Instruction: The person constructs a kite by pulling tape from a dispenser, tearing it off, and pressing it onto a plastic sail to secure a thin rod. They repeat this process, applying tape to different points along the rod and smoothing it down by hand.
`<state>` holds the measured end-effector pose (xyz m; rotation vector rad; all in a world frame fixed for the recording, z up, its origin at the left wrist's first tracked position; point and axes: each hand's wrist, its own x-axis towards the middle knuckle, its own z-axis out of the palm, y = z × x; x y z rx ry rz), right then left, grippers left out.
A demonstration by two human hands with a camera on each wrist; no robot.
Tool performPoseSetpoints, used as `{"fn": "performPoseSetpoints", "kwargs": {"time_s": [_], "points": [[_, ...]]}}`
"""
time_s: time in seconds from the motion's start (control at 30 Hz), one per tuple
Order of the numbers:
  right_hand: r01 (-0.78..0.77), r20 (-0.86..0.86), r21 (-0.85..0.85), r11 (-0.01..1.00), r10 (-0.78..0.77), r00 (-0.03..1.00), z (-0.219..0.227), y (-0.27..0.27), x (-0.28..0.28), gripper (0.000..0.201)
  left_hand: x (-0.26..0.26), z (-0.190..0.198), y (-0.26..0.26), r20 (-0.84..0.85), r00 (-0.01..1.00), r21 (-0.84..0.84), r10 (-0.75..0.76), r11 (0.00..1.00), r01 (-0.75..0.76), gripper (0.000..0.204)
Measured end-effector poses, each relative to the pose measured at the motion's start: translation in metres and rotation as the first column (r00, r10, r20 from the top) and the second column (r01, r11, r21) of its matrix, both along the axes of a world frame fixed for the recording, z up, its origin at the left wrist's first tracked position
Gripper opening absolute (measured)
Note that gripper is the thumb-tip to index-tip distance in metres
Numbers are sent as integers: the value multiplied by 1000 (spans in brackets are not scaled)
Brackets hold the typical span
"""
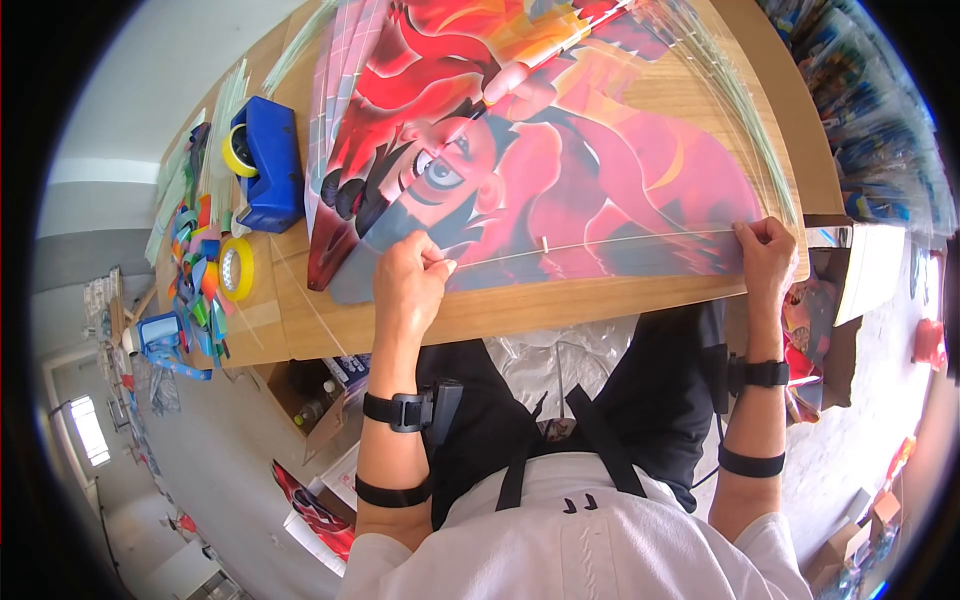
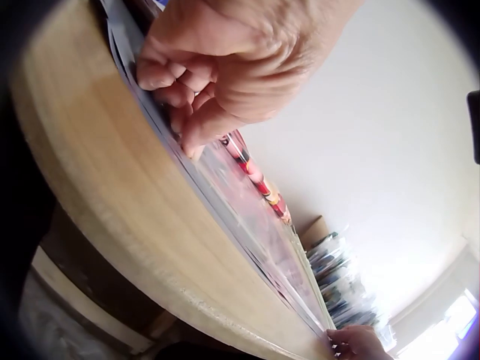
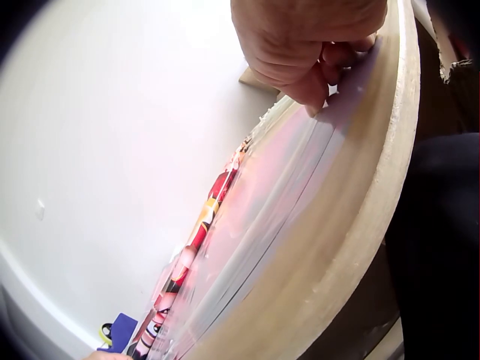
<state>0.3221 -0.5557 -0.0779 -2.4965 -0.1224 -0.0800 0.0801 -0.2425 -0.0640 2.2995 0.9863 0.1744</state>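
A printed sheet (image 1: 640, 180) with a red and pink cartoon figure lies on the wooden table. Across its near part runs a thin pale rod (image 1: 640, 241) with a small white piece (image 1: 546, 244) near its middle. My left hand (image 1: 412, 285) pinches the rod's left end between thumb and fingers, close over the sheet. At the other end my right hand (image 1: 768, 258) pinches the rod near the sheet's right corner. In the wrist views the left hand (image 2: 232, 60) and right hand (image 3: 307, 37) have fingertips right at the sheet's surface.
A blue tape dispenser (image 1: 272, 165) and a yellow tape roll (image 1: 237, 268) stand at the left, beside colourful strips (image 1: 200, 265). More thin rods (image 1: 735, 100) lie along the table's right side. A rolled print (image 1: 550, 50) rests on the sheet. Plastic-wrapped packs (image 1: 880, 120) are stacked at the right.
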Motion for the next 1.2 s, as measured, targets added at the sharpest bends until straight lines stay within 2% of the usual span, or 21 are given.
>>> {"fn": "performPoseSetpoints", "kwargs": {"time_s": [0.13,0.2,0.27,0.33,0.4,0.43,0.47,0.53,0.6,0.67,0.7,0.73,0.8,0.83,0.87,0.9,0.93,1.0,1.03,1.1,1.2], "points": [[18,-37,24,1000,-17,999,-12,-13,10,19,-5,4,1,16,996,-14,84,996,-84,18],[-66,120,107,992,53,991,-22,-18,10,14,-14,-1,4,43,996,-22,74,997,-73,18],[-133,132,128,983,116,984,-14,-23,2,20,-24,-3,1,75,995,-28,67,998,-65,20],[-196,138,145,970,176,975,3,-22,-17,28,-30,4,-20,158,975,344,-158,934,96,36],[-455,98,-263,851,493,865,16,-21,-36,44,-31,23,-52,-155,955,513,-255,805,298,56],[-458,99,-260,850,495,863,16,-23,-39,44,-35,20,-59,-274,925,453,-263,813,365,66],[-448,102,-355,821,510,854,16,-23,-41,49,-39,18,-62,-275,926,457,-258,813,362,66],[-437,118,-439,785,533,838,15,-26,-41,54,-44,16,-62,-311,935,446,-173,841,305,69],[-321,81,-446,836,395,915,8,-33,-38,59,-52,15,-52,-303,943,449,-136,853,267,70],[-278,209,-323,905,355,911,6,-30,-44,61,-62,13,-26,-100,990,466,-95,875,131,64],[-289,386,-325,901,405,829,10,-20,-50,51,-68,13,-5,72,989,547,-129,834,69,55],[-307,392,-311,899,416,821,15,-8,-62,51,-72,21,17,158,983,564,-92,825,-14,42],[-478,-45,64,876,481,876,27,18,-93,33,-78,42,64,316,946,572,66,782,-246,20],[-621,49,103,777,620,783,23,29,-106,25,-86,38,104,488,865,483,114,790,-377,11],[-746,148,123,654,732,665,17,43,-119,17,-88,46,132,568,774,334,279,781,-528,9],[-802,192,125,584,779,597,19,59,-132,15,-94,41,170,586,692,153,421,782,-605,11],[-851,237,122,512,817,525,21,75,-142,14,-92,49,189,593,687,158,420,777,-610,11],[-904,259,137,406,866,428,18,97,-153,13,-87,65,214,348,673,-267,653,757,-596,9],[-894,263,180,410,856,445,13,106,-156,11,-83,70,221,354,669,-263,654,756,-600,9],[-866,237,204,457,835,497,12,114,-158,11,-73,76,225,176,711,-469,681,693,-547,7],[-826,239,205,525,791,563,5,120,-156,10,-62,86,222,146,713,-583,686,641,-498,8]]}}
